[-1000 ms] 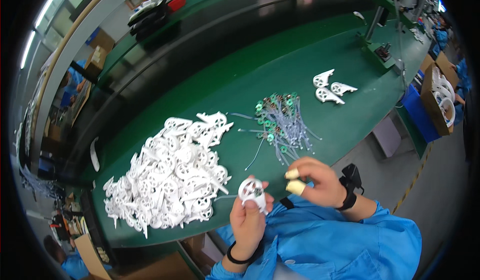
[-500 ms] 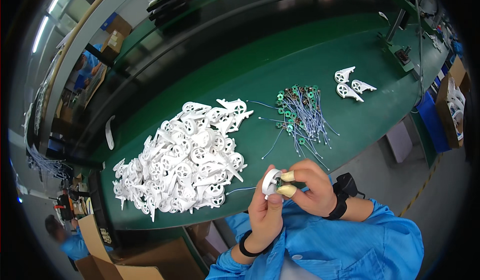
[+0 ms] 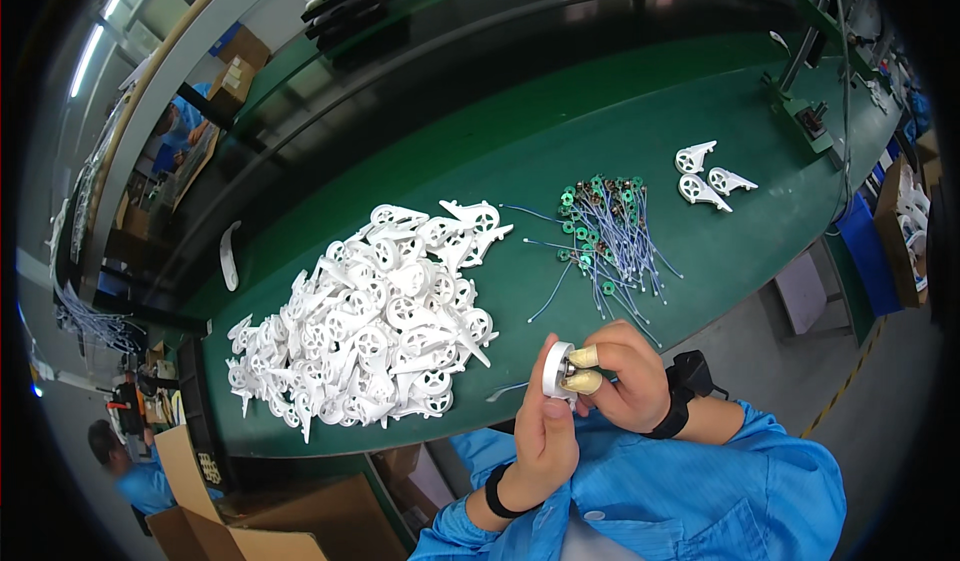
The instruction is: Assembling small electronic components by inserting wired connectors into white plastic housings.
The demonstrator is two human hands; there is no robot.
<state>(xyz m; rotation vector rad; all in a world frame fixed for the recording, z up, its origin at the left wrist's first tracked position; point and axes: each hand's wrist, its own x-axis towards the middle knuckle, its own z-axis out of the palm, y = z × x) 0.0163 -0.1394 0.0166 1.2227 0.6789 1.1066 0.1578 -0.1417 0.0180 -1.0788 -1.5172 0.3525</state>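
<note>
My left hand [image 3: 543,443] grips a round white plastic housing [image 3: 556,372], which stands on edge over the front of the bench. My right hand [image 3: 630,386], with pale yellow finger cots on thumb and finger, is closed in a pinch at the housing's open side. Between those fingertips shows a bit of a small wired circuit board [image 3: 569,368], dark and metallic here; most of it is hidden. A pale blue wire [image 3: 508,389] sticks out to the left of my hands. Beyond them lies a bunch of green circuit boards with wires [image 3: 610,236].
A large heap of white plastic housings [image 3: 370,326] covers the bench [image 3: 600,121] at the left. Several more housings [image 3: 703,192] lie at the right, near a green bench fixture [image 3: 805,121]. A blue bin [image 3: 865,251] and cardboard boxes [image 3: 330,516] stand beside the bench.
The housing has turned, its open side now facing my right fingers more squarely. Both hands have shifted slightly right, still together; the view has moved a little.
</note>
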